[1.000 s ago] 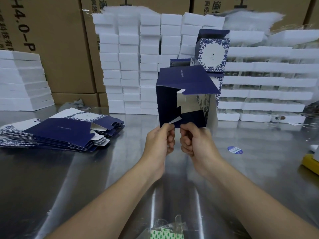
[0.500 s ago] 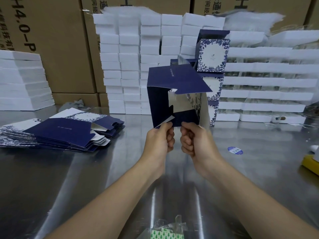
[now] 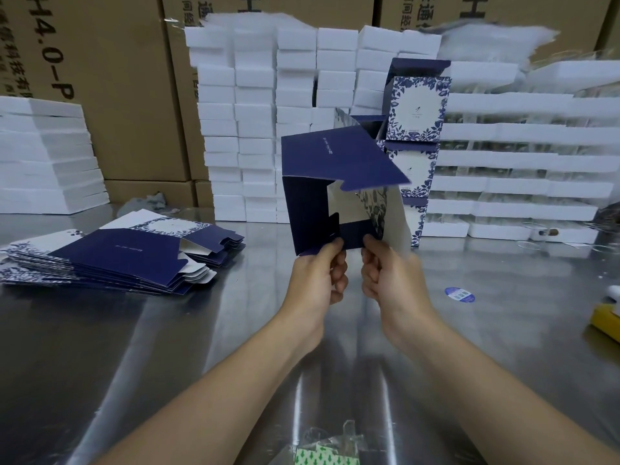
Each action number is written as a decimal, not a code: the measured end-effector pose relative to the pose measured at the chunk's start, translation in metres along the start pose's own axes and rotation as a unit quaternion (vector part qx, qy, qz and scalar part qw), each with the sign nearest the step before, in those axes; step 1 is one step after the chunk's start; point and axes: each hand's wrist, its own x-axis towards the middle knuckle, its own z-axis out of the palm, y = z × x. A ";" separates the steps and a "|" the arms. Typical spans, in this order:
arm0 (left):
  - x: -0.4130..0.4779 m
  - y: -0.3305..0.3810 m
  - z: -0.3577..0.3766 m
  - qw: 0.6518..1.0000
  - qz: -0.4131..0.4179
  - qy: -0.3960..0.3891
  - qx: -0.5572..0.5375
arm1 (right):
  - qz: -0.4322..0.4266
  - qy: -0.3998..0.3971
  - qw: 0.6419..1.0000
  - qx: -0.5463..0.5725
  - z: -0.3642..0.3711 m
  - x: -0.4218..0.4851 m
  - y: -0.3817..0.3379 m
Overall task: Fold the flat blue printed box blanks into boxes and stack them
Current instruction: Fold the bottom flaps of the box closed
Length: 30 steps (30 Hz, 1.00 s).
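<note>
Steel counter [image 3: 100,364] under me, with the pile of flat blanks [image 3: 110,256] well left of the hands and the finished boxes [image 3: 416,109] stacked beyond them. The half-formed box [image 3: 332,162] is up just above. My left hand [image 3: 315,280] pinches a bottom flap, and my right hand [image 3: 392,280], curled, pinches the neighbouring one.

We look down on a shiny metal table [image 3: 167,347]. At its left lies a pile of flat blue blanks [image 3: 110,260]. White foam stacks [image 3: 255,129] stand along the rear, with a column of folded boxes [image 3: 417,109] beside them. A round blue sticker [image 3: 459,294] and a yellow object [image 3: 605,320] lie at the right
</note>
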 end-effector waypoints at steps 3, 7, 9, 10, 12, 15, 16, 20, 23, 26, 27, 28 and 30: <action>-0.001 0.001 -0.001 1.000 -0.006 -0.001 0.002 | -0.010 0.026 1.000 0.007 -0.001 0.002 0.000; -0.001 0.003 0.000 1.000 0.006 -0.008 0.014 | -0.003 0.029 1.000 0.002 -0.002 0.003 -0.001; -0.001 0.003 0.000 1.000 0.003 -0.017 0.016 | 0.005 0.002 1.000 0.003 -0.003 0.002 -0.002; 0.000 0.003 -0.001 1.000 0.000 -0.021 0.019 | 0.004 -0.015 1.000 -0.006 -0.003 0.002 -0.002; 0.000 0.002 -0.001 0.999 -0.007 -0.023 0.023 | 0.001 -0.023 0.999 -0.031 -0.004 0.003 -0.001; -0.001 0.004 -0.003 1.000 0.008 0.005 0.019 | 0.014 0.015 0.999 -0.034 -0.005 0.005 -0.005; -0.002 0.006 -0.004 0.999 0.018 0.020 0.016 | 0.017 0.025 0.999 -0.025 -0.006 0.007 -0.007; 0.008 0.014 -0.018 0.987 0.148 0.069 0.003 | -0.001 0.046 0.998 -0.048 -0.013 0.010 -0.014; 0.014 0.016 -0.026 0.974 0.219 0.058 -0.001 | -0.023 0.021 0.997 -0.075 -0.015 0.004 -0.016; 0.018 0.008 -0.031 0.965 0.245 0.091 0.037 | -0.061 0.018 0.992 -0.109 -0.022 0.007 -0.011; 0.018 0.006 -0.032 0.964 0.243 0.097 0.041 | -0.073 0.025 0.987 -0.140 -0.023 0.009 -0.009; 0.019 0.004 -0.032 0.966 0.236 0.100 0.035 | -0.082 0.027 0.982 -0.169 -0.024 0.011 -0.007; 0.018 0.002 -0.031 0.972 0.217 0.096 -0.004 | -0.093 0.005 0.977 -0.193 -0.022 0.008 -0.005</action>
